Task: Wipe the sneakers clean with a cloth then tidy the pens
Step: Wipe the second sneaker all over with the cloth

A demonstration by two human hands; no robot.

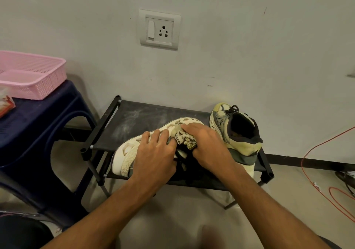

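basket: we see one pink basket [32, 75] far left on a dark blue stool [44, 118], one stool; nothing visible inside the basket from here.
packet: one red-and-white packet [5, 104] at the left edge of the stool, contents unclear.
pens: we count zero in view, so we cannot tell where they are; that half of the task is not yet begun, we judge.
rack: one low black shoe rack [134, 120] against the wall, dusty top shelf; both sneakers sit on it.
left hand: our left hand [153, 152] lies flat over the tipped sneaker [124, 152], grip open, fingers spread and pressing down to steady it.
tipped sneaker: lies on its side at the rack's front, pale sole facing us.
cloth: one crumpled patterned cloth [184, 137], on the sole, between our hands.
right hand: our right hand [205, 145] has its grip closed on the cloth, pushing it against the sole.
step tip: we judge we should keep the left hand firm so the shoe does not slide off the front rail, work the cloth into the sole cut-outs, refold to a clean face.
upright sneaker: second sneaker [238, 131] stands just beside the right hand, toe toward the wall.
sneakers count: two.
cables: red cable [315, 148] on the floor far right, count unclear.
socket: one wall socket [159, 29] above.
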